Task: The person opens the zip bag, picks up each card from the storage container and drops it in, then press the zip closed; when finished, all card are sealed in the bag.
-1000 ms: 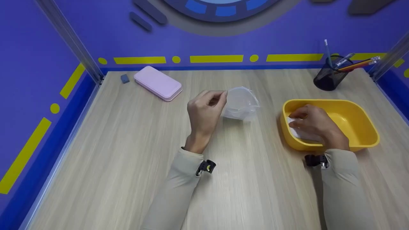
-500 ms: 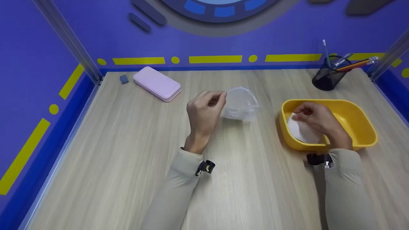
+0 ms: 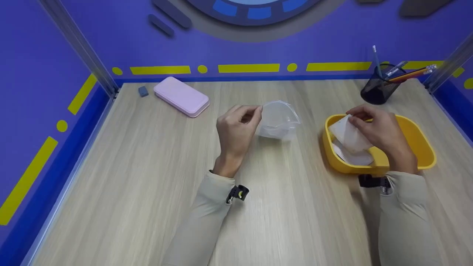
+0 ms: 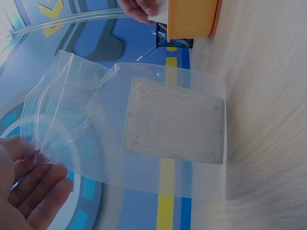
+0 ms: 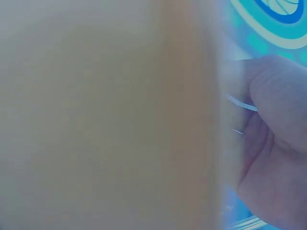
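Observation:
My left hand pinches the zip edge of a clear zip-lock bag, which stands upright on the table with its mouth slightly parted. In the left wrist view a pale note card with a decorated border lies inside the bag. Over the yellow bin, my right hand pinches a white paper sheet by its upper corner. More white paper lies in the bin's left part, below the held sheet. The bin's wall blurs across most of the right wrist view.
A pink pencil case lies at the back left, beside a small blue-grey eraser. At the back right stands a black mesh pen cup with several pencils. Purple panels wall the table's back and sides.
My right hand has risen inside the bin and moved slightly right, lifting a white sheet off the paper below. The left hand and the bag have stayed in place.

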